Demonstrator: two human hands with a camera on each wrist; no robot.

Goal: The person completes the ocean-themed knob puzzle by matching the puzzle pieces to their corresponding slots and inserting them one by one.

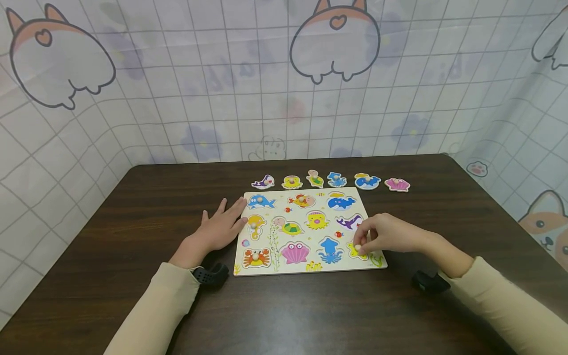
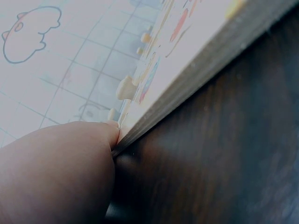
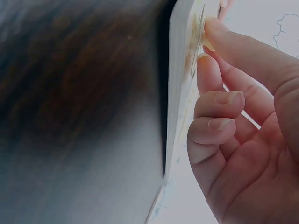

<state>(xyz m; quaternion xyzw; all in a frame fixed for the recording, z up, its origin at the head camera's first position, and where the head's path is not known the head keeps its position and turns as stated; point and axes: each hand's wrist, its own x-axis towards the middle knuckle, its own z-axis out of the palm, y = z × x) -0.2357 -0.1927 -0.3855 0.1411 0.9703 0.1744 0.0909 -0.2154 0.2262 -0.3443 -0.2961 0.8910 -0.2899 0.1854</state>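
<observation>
A pale wooden peg puzzle board [image 1: 301,268] with sea-animal pictures lies flat on the table. My right hand [image 1: 395,234] is at its lower right corner, thumb and fingertips pinching the knob of a yellow starfish piece [image 1: 353,250] over the star spot. In the right wrist view, the thumb [image 3: 247,56] and index finger meet close at the board's face, the other fingers curled. My left hand [image 1: 217,227] lies with fingers stretched out, fingertips touching the board's left edge. Knobbed dolphin [image 1: 267,202], fish [image 1: 306,201], seahorse [image 1: 258,221] and crab [image 1: 263,258] pieces sit in the board.
Behind the board, a row of loose pieces lies on the dark wooden table [image 1: 177,182]: purple whale [image 1: 266,182], octopus [image 1: 289,185], turtle [image 1: 317,182], squid [image 1: 339,183], blue whale [image 1: 370,184] and pink shell [image 1: 401,186]. A patterned grid curtain [image 1: 248,108] hangs beyond.
</observation>
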